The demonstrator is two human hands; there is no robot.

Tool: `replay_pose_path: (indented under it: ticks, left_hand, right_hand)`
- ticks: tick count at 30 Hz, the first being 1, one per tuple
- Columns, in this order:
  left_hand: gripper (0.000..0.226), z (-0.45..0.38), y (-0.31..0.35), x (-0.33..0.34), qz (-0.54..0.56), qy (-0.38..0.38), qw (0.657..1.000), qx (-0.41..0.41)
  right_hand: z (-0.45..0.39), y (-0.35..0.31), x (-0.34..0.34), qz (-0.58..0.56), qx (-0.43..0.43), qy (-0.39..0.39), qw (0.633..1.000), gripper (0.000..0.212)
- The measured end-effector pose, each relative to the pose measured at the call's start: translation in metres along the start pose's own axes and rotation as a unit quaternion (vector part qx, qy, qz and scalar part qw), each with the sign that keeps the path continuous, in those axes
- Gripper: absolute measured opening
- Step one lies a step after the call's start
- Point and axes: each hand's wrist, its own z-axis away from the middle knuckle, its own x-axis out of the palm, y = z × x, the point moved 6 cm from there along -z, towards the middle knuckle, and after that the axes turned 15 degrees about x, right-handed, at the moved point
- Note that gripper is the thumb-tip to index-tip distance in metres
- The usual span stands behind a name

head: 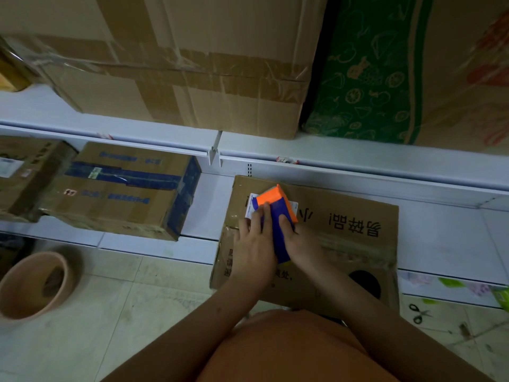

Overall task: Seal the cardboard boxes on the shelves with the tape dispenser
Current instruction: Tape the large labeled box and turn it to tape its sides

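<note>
Both hands work one tool: the tape dispenser (pixel 276 216), blue body w/ orange head, lies on top of the cardboard box (pixel 344 216) that sits on the low white shelf (pixel 440 244). The right hand (pixel 298 241) wraps the dispenser's right side, fingers curled onto the blue body. The left hand (pixel 254 244) lies mostly flat on the box lid beside it, its fingertips over the dispenser's left edge near the orange head (whether they pinch it or only steady it cannot be told). The orange head points toward the back of the shelf and covers part of a white label (pixel 250 209).

Risks from this position, as judged:

1. Tape strays off the flap seam. Cause — the head sits near the lid's left end over the label, and the seam line under the hands is hidden.
2. Box shifts. Cause — its front hangs past the shelf edge toward the person; a hard pull toward the body could drag it off.
3. Wrinkles or a poor bond. Cause — clear tape already crosses the lid, and a new strip laid over its ridges may not seat flat.
4. Nicked finger. Cause — the left fingertips rest close to the head, approx. where a cutter blade would sit (blade not visible).

Scissors (pixel 418 314) lie on the floor tiles to the right, well apart from the hands.
</note>
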Motion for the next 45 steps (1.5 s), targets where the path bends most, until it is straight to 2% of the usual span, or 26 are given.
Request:
replay_pose_path:
  ticks: [5,8,11,15,17,21,24,27,30,33,36,39,41,43,45]
  left_hand:
    - [0.095,0.006,-0.003,-0.001,0.025,-0.011,1.000,-0.002]
    - [0.081,0.011,-0.007,0.001,0.066,-0.018,0.998,0.004]
    - [0.071,0.012,-0.010,-0.002,0.036,0.003,0.999,0.021]
    - [0.078,0.019,-0.012,0.001,0.040,-0.006,0.999,-0.027]
    - [0.081,0.021,-0.015,0.001,0.034,0.009,0.999,-0.028]
    - [0.080,0.023,-0.014,0.007,0.076,-0.027,0.997,-0.005]
    - [0.083,0.028,-0.020,0.010,0.130,-0.024,0.991,-0.032]
    - [0.080,0.031,-0.021,0.015,0.185,-0.054,0.981,-0.035]
    - [0.079,0.035,-0.018,0.018,0.197,-0.063,0.978,-0.016]
    - [0.080,0.036,-0.017,0.024,0.224,-0.075,0.972,-0.006]
    - [0.078,0.037,-0.021,0.025,0.282,-0.072,0.957,0.010]
    - [0.082,0.042,-0.034,0.028,0.356,-0.013,0.934,0.008]
    - [0.083,0.047,-0.046,0.029,0.343,0.021,0.939,-0.022]
    - [0.076,0.047,-0.051,0.029,0.297,0.014,0.954,-0.034]
    - [0.066,0.039,-0.045,0.027,0.214,-0.004,0.977,0.021]
  right_hand:
    - [0.001,0.003,0.011,-0.045,0.021,-0.019,0.999,0.065]
    - [0.000,0.008,0.016,-0.063,0.030,-0.028,0.997,0.069]
    - [0.002,0.010,0.020,-0.066,0.038,-0.034,0.997,0.067]
    - [0.008,0.010,0.018,-0.101,0.066,-0.025,0.992,0.066]
    - [0.009,0.010,0.018,-0.123,0.080,-0.028,0.989,0.062]
    - [0.007,0.013,0.022,-0.182,0.095,-0.055,0.977,0.042]
    - [0.007,0.017,0.032,-0.255,0.146,-0.126,0.947,0.042]
    - [0.006,0.023,0.043,-0.331,0.205,-0.206,0.898,0.047]
    - [0.004,0.027,0.048,-0.359,0.252,-0.232,0.868,0.050]
    - [0.000,0.029,0.048,-0.331,0.271,-0.206,0.880,0.051]
    - [0.000,0.031,0.048,-0.314,0.265,-0.187,0.892,0.043]
    - [-0.001,0.033,0.045,-0.314,0.249,-0.173,0.900,0.036]
    - [0.001,0.036,0.040,-0.319,0.249,-0.167,0.899,0.041]
    - [0.005,0.043,0.031,-0.313,0.246,-0.156,0.904,0.045]
    - [0.010,0.057,0.019,-0.302,0.246,-0.140,0.910,0.052]
